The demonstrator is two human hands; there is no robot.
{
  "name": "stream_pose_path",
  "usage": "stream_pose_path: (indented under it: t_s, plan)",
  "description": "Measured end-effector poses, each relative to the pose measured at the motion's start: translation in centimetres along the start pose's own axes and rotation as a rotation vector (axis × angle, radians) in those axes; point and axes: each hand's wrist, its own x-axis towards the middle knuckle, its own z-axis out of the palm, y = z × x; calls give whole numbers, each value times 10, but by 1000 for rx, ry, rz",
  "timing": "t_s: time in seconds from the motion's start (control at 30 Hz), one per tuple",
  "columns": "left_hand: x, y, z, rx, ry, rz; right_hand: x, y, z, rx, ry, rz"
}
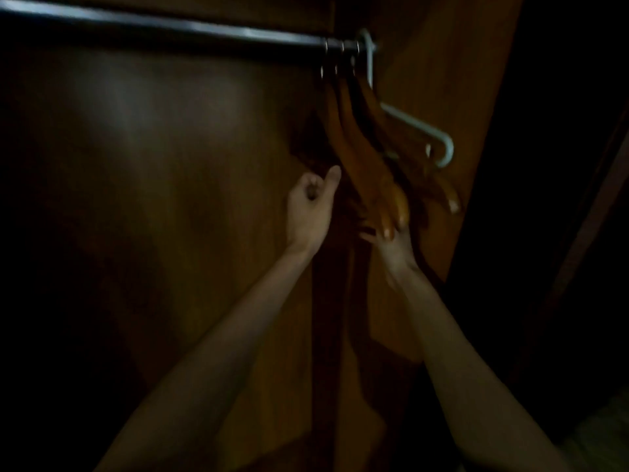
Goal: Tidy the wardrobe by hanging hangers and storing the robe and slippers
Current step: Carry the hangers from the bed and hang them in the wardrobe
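Hangers [360,141] on rail [163,25], right grip [391,240] holding them, left grip [311,206] curled empty.

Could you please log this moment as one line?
rail: wooden hangers, white hanger hung | right hand: touching hangers | left hand: curled, empty

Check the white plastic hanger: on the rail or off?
On. The white plastic hanger has its hook over the rail, beside the wooden hangers, tilted.
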Motion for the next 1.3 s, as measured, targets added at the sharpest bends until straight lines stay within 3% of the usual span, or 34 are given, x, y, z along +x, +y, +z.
stream_pose_path:
  t_s: [0.1,0.23,0.7,0.83,1.0,1.3]
  plan:
    - [-41,-51,-1,59,-105,-20,-34,37,-8,-179,-40,7]
    - [-98,-130,-2,171,-275,-201,-75,115,-28,-367,-49,116]
    - [-311,-305,-17,388,-929,-811,-217,343,-88,-516,16,771]
    - [-367,-329,-24,471,-1111,-887,-291,390,-107,-487,111,936]
    - [-434,-341,-26,629,-1455,-948,-397,412,-125,-365,336,1127]
    - [-570,-302,-12,815,-2028,-736,-617,412,-123,-5,870,1319]
